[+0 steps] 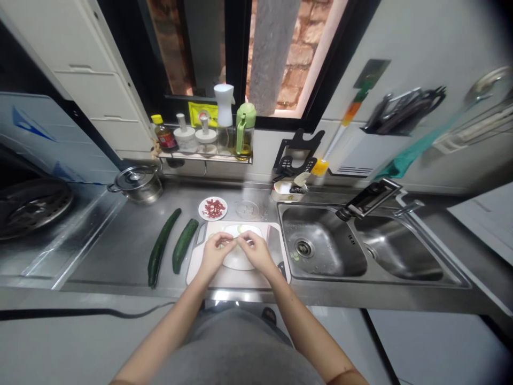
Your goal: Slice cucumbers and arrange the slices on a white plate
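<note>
My left hand [218, 250] and my right hand [253, 248] meet over a white bowl [237, 261], fingertips pinched together. Between them is a small green piece [235, 238], too tiny to name surely. The bowl rests on a white cutting board [224, 279]; a light green bit [241, 228] shows at its far side. A knife with a wide blade [274, 243] lies on the board's right part, next to my right hand. Left of the board lie two dark green cucumbers, a longer one [162, 248] and a shorter one [185, 246].
A plate of chopped red pieces [212, 208] sits behind the board, beside a clear lid or dish [247, 209]. A steel pot [137, 184] stands back left. On the right is a double sink [324, 240] with a black faucet [366, 200]. Bottles line a rack [208, 156].
</note>
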`<state>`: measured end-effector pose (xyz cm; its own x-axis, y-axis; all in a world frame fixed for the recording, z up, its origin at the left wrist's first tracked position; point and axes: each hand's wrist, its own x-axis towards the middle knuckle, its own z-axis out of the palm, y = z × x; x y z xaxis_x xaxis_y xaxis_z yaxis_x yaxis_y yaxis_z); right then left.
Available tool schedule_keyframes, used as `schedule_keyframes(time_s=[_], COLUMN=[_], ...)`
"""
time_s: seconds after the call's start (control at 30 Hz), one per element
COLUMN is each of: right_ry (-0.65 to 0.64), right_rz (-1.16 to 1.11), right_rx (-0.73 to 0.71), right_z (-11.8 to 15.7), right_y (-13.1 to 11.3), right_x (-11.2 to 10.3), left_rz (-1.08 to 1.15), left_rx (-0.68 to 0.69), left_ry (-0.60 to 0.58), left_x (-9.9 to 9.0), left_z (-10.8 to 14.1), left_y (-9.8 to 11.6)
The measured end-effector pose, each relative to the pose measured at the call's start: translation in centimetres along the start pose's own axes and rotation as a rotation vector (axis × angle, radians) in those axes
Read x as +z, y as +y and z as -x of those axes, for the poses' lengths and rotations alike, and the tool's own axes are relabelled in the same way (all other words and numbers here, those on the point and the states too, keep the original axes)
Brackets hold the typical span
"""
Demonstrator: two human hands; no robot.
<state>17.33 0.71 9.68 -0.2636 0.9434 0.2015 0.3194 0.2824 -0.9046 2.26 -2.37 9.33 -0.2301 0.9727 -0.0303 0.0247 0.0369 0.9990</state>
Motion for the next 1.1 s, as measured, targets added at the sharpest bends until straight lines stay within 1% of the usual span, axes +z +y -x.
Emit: schedule_keyframes(time_s=[0.07,0.13,0.3,0.37,0.43,0.5,0.57,0.7,0.83,1.1], right_ry=[0.019,0.040,0.036,0.025,0.012,0.006,0.002,-0.026,-0.044,-0.042], right_rz=[-0.018,-0.028,-0.047,-0.044,-0.033,-0.018,-0.007,-0.004,-0.015,-0.014], right_rx=[0.011,0.020,0.005,-0.016,-0.035,-0.051,-0.064,-0.076,-0.073,-0.074], right_z=[0.0,0.0,0.0,0.1,0.2,0.2,0.3,0.4,0.5,0.2], right_y=[0.1,0.1,-0.3,-0.5,-0.6,-0.6,-0.6,-0.6,-0.9,-1.4], right_x=[-0.1,-0.2,-0.5,-0.6,-0.7,-0.8,-0.9,-1.1,-1.3,-1.5], left_rz=[-0.021,0.044,0.438,0.584,0.676,0.719,0.716,0.638,0.564,0.431], left_rx=[0.007,-0.092,-0.561,-0.677,-0.721,-0.715,-0.665,-0.543,-0.480,-0.382], left_ry=[0.062,0.061,-0.157,-0.221,-0.255,-0.266,-0.256,-0.206,-0.173,-0.183], left_x=[-0.1,0.0,0.3,0.4,0.4,0.4,0.3,0.2,0.1,-0.1], left_z=[0.3,0.7,1.1,1.0,0.7,0.4,0.2,0.0,-0.2,-0.3], left_y=[0.0,0.0,0.1,0.3,0.6,0.8,1.1,1.5,2.0,3.0])
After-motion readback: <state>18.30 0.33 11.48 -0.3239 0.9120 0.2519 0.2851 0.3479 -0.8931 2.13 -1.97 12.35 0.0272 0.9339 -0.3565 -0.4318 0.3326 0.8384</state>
